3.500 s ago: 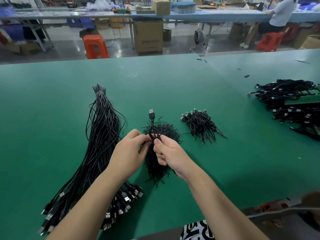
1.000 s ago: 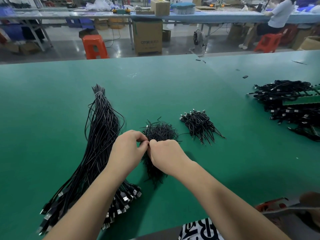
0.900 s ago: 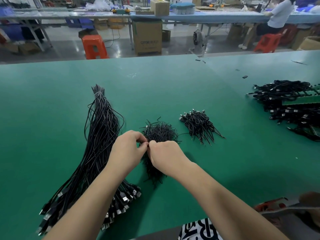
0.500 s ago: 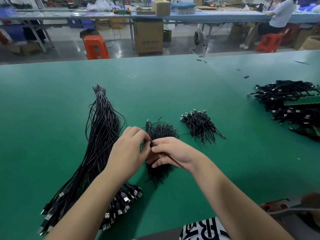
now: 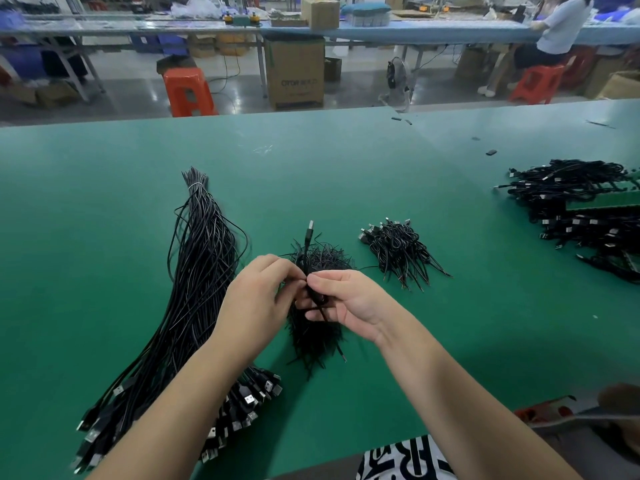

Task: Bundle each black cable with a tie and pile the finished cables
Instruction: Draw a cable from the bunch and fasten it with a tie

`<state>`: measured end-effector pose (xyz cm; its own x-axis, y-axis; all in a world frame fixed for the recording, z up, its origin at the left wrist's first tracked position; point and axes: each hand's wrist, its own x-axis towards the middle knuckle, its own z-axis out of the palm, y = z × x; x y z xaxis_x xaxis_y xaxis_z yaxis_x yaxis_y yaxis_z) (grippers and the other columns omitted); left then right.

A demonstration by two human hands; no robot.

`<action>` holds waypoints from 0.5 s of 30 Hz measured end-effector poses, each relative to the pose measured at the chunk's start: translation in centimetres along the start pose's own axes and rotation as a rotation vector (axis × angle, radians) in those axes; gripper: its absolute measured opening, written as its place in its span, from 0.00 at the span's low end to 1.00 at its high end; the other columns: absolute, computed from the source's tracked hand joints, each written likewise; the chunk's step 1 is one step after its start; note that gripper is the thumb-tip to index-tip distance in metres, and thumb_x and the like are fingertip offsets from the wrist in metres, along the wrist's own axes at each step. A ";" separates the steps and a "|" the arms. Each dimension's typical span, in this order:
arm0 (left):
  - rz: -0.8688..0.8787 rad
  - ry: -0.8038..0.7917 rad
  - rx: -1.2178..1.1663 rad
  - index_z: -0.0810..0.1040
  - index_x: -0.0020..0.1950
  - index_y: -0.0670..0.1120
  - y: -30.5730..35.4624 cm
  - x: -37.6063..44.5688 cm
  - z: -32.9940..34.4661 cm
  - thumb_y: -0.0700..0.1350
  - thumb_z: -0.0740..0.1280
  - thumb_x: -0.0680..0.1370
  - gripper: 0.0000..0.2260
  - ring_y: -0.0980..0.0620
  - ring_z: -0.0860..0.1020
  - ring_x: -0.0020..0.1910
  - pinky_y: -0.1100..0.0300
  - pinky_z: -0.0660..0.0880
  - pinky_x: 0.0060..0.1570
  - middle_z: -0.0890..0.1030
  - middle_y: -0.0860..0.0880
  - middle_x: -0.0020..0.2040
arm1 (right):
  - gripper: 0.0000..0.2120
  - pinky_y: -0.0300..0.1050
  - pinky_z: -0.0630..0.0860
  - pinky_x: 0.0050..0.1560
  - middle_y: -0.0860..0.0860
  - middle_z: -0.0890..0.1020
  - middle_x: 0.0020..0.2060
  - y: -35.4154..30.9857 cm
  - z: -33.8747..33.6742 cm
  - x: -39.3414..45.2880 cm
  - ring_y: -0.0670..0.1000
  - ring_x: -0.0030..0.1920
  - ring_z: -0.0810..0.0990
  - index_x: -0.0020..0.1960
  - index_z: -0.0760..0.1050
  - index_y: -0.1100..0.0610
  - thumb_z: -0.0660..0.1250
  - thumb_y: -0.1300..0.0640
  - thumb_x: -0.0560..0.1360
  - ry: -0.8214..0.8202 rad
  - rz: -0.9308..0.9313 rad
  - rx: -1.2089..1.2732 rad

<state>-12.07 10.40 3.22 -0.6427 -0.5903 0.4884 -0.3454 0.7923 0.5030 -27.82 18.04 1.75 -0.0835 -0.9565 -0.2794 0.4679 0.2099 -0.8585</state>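
My left hand [image 5: 254, 299] and my right hand [image 5: 349, 299] meet over the green table [image 5: 104, 209] and pinch one coiled black cable [image 5: 307, 258] between their fingertips. Its USB plug sticks up and away from me, and a thin black tie hangs from my right fingers. Under the hands lies a heap of loose black ties [image 5: 317, 336]. A long bundle of straight black cables [image 5: 194, 292] stretches along the left, plugs toward me. A small pile of tied cables [image 5: 398, 251] sits to the right of the hands.
A bigger heap of black cables [image 5: 575, 209] lies at the table's right edge. Small black bits dot the far right of the table. Beyond the table stand an orange stool [image 5: 187, 91], a cardboard box [image 5: 294, 74] and a seated person [image 5: 554, 36].
The hands, closed together over the tie heap a second ago, have turned the coiled cable so its USB plug points up again. My right hand rolled palm-up with the tie.
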 end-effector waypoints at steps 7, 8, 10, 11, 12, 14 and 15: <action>-0.042 -0.071 -0.020 0.80 0.46 0.48 -0.1 0.3 -0.3 0.42 0.72 0.77 0.03 0.54 0.77 0.42 0.53 0.76 0.45 0.79 0.56 0.41 | 0.09 0.44 0.82 0.39 0.58 0.85 0.41 0.7 0.1 0.2 0.52 0.39 0.84 0.46 0.86 0.60 0.70 0.55 0.77 0.042 -0.033 -0.059; -0.047 -0.075 -0.025 0.80 0.46 0.48 -0.1 0.3 -0.4 0.42 0.72 0.77 0.03 0.55 0.76 0.42 0.54 0.76 0.45 0.79 0.56 0.41 | 0.10 0.44 0.82 0.40 0.59 0.85 0.41 0.9 0.2 0.2 0.52 0.39 0.84 0.47 0.85 0.61 0.69 0.55 0.79 0.046 -0.038 -0.073; -0.059 -0.099 -0.028 0.79 0.46 0.48 -0.2 0.4 -0.5 0.43 0.71 0.77 0.02 0.55 0.76 0.43 0.55 0.76 0.46 0.78 0.56 0.42 | 0.11 0.44 0.82 0.40 0.59 0.85 0.41 1.2 0.3 0.2 0.52 0.39 0.84 0.47 0.85 0.61 0.66 0.57 0.81 0.056 -0.049 -0.096; -0.063 -0.117 -0.024 0.79 0.47 0.48 -0.2 0.4 -0.5 0.43 0.71 0.78 0.02 0.55 0.76 0.44 0.54 0.75 0.47 0.78 0.56 0.42 | 0.11 0.44 0.82 0.40 0.58 0.85 0.40 1.2 0.3 0.2 0.52 0.39 0.84 0.47 0.85 0.61 0.66 0.57 0.81 0.066 -0.055 -0.105; -0.065 -0.135 -0.014 0.79 0.47 0.48 -0.2 0.4 -0.6 0.43 0.70 0.78 0.01 0.55 0.76 0.45 0.54 0.75 0.47 0.78 0.56 0.43 | 0.11 0.44 0.82 0.41 0.58 0.85 0.41 1.1 0.4 0.1 0.52 0.40 0.84 0.48 0.84 0.62 0.66 0.58 0.81 0.077 -0.061 -0.113; -0.070 -0.160 0.017 0.78 0.47 0.49 -0.2 0.4 -0.7 0.44 0.69 0.78 0.01 0.55 0.75 0.46 0.54 0.75 0.48 0.78 0.56 0.43 | 0.10 0.45 0.82 0.42 0.59 0.85 0.42 1.2 0.3 0.2 0.53 0.42 0.85 0.49 0.84 0.62 0.67 0.58 0.81 0.092 -0.070 -0.120; -0.069 -0.170 0.037 0.78 0.48 0.49 -0.1 0.4 -0.7 0.44 0.69 0.78 0.01 0.55 0.75 0.46 0.54 0.75 0.48 0.78 0.56 0.44 | 0.09 0.45 0.82 0.42 0.59 0.85 0.43 1.2 0.3 0.2 0.53 0.43 0.85 0.50 0.84 0.62 0.67 0.58 0.81 0.101 -0.069 -0.118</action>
<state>-11.84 9.94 3.88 -0.7220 -0.6112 0.3243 -0.4153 0.7577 0.5034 -27.04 18.07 0.77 -0.2028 -0.9456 -0.2543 0.3515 0.1721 -0.9202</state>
